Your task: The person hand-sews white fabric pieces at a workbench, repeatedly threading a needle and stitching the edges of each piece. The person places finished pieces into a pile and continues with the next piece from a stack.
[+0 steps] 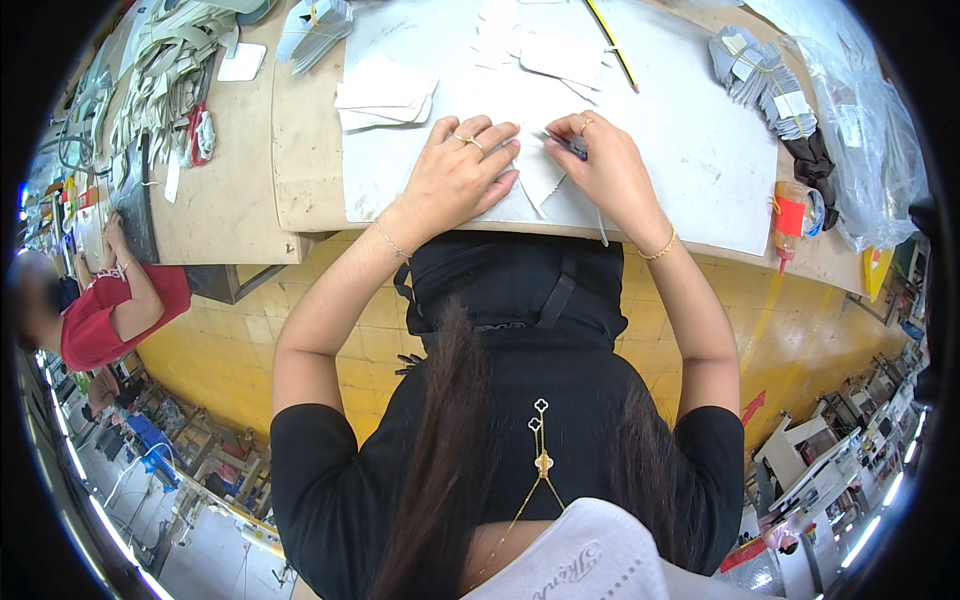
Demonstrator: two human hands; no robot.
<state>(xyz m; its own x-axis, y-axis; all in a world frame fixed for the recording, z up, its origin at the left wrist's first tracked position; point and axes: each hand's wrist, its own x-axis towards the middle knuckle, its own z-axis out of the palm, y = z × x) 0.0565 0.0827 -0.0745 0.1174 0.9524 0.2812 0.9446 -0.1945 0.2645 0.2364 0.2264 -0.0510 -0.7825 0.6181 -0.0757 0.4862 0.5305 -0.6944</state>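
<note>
On the pale work sheet (690, 160), my left hand (460, 172) lies flat with its fingers a little apart, over the edge of a thin white piece (538, 180). This piece tapers to a point near the table's front edge. Across from it, my right hand (608, 168) is closed in a pinch around a slim dark tool (568, 146) held against the white piece; its exact kind is hidden by the fingers. Beyond my left hand sits a small stack of white cut pieces (385, 95). More white pieces (560, 58) lie farther back.
A yellow-and-black stick (612, 45) lies at the back. Bundled grey pieces (765, 80), a clear plastic bag (860, 130) and a red-labelled bottle (788, 220) stand right. Fabric strips (165, 75) and red-handled snips (200, 135) lie left. A person in red (120, 310) works at far left.
</note>
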